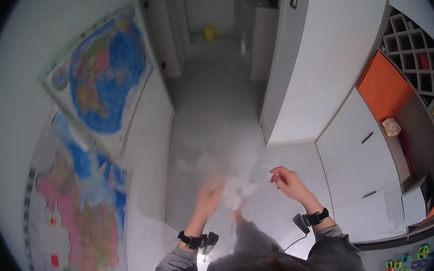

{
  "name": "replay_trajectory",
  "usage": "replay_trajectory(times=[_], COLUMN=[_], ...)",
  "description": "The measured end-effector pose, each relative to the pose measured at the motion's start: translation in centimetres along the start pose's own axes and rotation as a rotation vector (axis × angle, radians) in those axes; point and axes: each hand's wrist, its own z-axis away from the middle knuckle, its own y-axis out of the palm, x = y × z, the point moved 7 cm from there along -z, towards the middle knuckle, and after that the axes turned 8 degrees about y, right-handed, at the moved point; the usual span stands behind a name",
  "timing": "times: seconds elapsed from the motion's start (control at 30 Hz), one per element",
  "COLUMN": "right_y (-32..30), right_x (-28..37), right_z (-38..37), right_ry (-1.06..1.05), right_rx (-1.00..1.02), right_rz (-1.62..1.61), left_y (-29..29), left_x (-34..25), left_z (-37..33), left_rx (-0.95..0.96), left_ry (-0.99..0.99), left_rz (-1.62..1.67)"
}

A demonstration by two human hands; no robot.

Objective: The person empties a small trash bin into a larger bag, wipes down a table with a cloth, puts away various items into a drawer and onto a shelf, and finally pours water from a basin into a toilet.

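My left hand point(212, 194) is raised in front of me over the pale floor, its fingers blurred by a whitish haze in the picture. Nothing shows in it. To its right, my right hand point(288, 182) hangs in the air with loosely bent fingers parted, holding nothing. Both hands are apart from any surface. A black strap with a small device sits on the left wrist point(192, 241), and a similar strap point(316, 217) is on the right. Below and between the hands, one foot point(237, 206) shows beside a blurred white shape, perhaps a slipper.
Maps point(109, 78) cover the left wall. A white cabinet point(357, 158) and shelves point(418, 58) with an orange panel point(384, 85) line the right. Ahead, a grey-floored corridor point(212, 83) leads to a yellow object point(209, 33). Colourful toy pieces point(407, 262) lie at lower right.
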Motion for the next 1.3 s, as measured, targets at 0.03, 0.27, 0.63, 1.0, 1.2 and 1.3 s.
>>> replay_trajectory(times=[0.03,0.27,0.63,1.0,1.2,1.3], right_y=[-1.7,-18.3,-37.1,-48.2,-47.6,-45.5], right_x=[0.0,8.4,20.3,18.7,16.7,14.6], right_z=[-2.6,-23.8,-52.2,-64.2,-67.1,-73.5], right_ry=[-0.034,-0.397,-0.300,0.386,0.158,-0.215], right_rx=[-0.037,-0.688,-1.264,-1.556,-1.753,-1.565], right_rz=[0.008,0.435,1.238,1.540,1.259,0.989], left_y=[0.1,1.0,5.0,10.6,15.9,20.0], left_x=[1.0,6.4,8.6,13.5,16.4,18.5], left_z=[-2.6,-23.6,-52.8,-79.9,-93.3,-99.6], left_rx=[0.007,0.084,0.182,0.659,0.656,0.638], left_ry=[0.020,-0.003,0.280,0.496,0.328,0.293], left_rz=[-0.001,-0.152,-0.109,-0.116,-0.076,0.001])
